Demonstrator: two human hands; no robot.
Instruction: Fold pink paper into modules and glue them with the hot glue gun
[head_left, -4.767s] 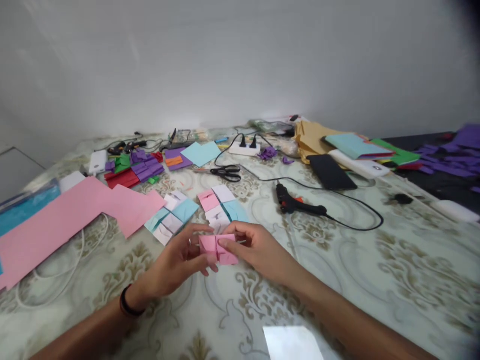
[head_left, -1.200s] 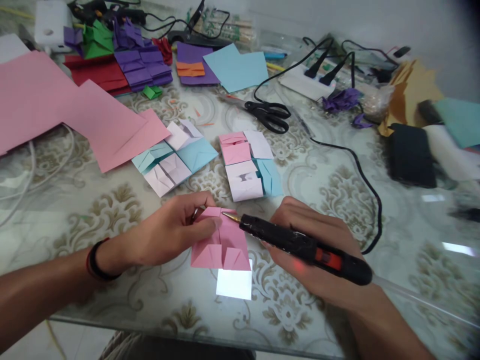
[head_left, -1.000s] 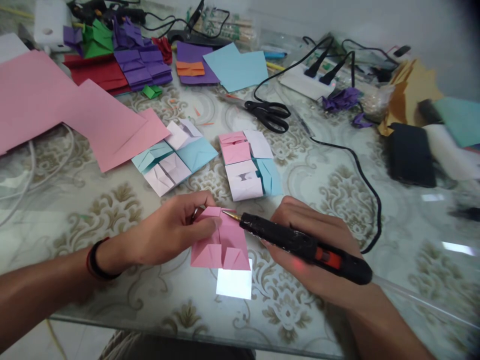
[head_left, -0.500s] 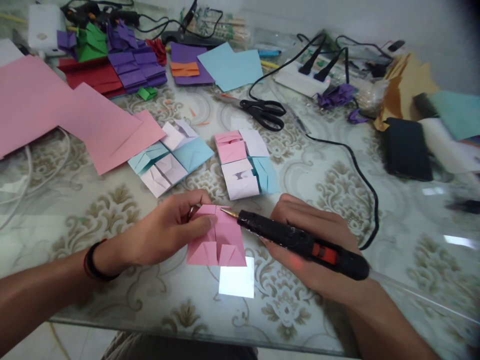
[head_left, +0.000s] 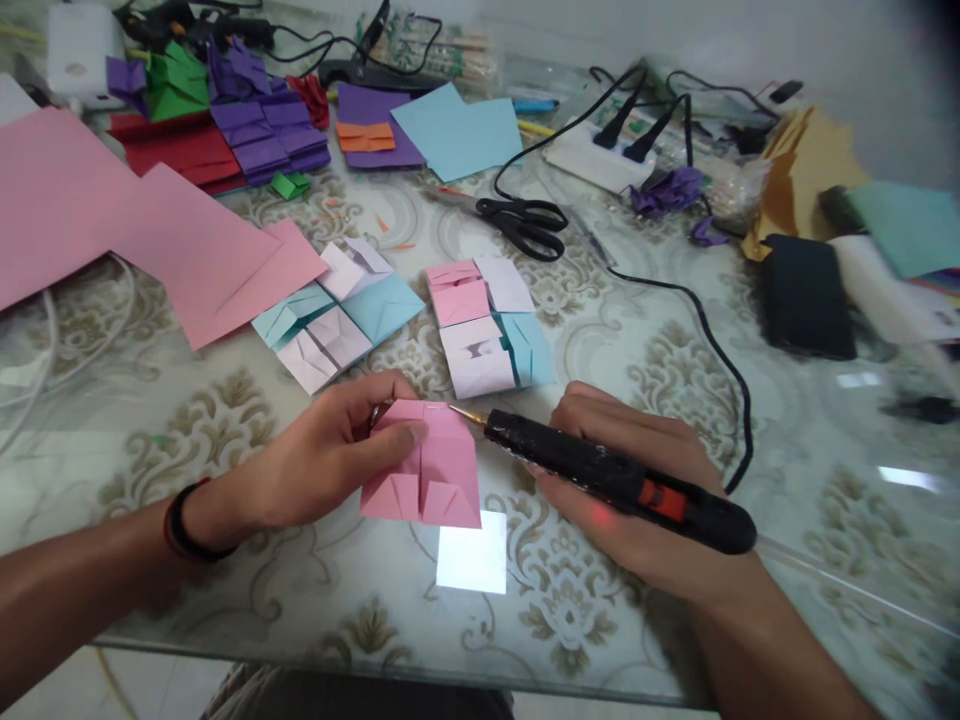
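My left hand (head_left: 352, 445) pinches a folded pink paper (head_left: 446, 465) by its upper left side, thumb on top. In my right hand (head_left: 637, 490) is a black glue gun (head_left: 585, 465) with a red trigger and a clear glue stick out of its back end. Its brass nozzle points left at the top edge of the pink paper, where a thin pale line shows. Beyond the hands lie two folded paper squares: a white and blue one (head_left: 386, 305) on the left, and a pink, white and blue one (head_left: 484, 360) on the right.
Black-handled scissors (head_left: 525, 220) lie behind the squares. Pink sheets (head_left: 180, 240) spread at the left, with purple folded papers (head_left: 270, 135) behind. A white power strip (head_left: 600, 155) stands at the back; a black cord (head_left: 697, 310) curves to the right. A dark phone-like object (head_left: 806, 295) lies right.
The glue gun's nozzle has moved slightly right along the paper's top edge. The pink paper has shifted a little left and up in view, still in my left hand.
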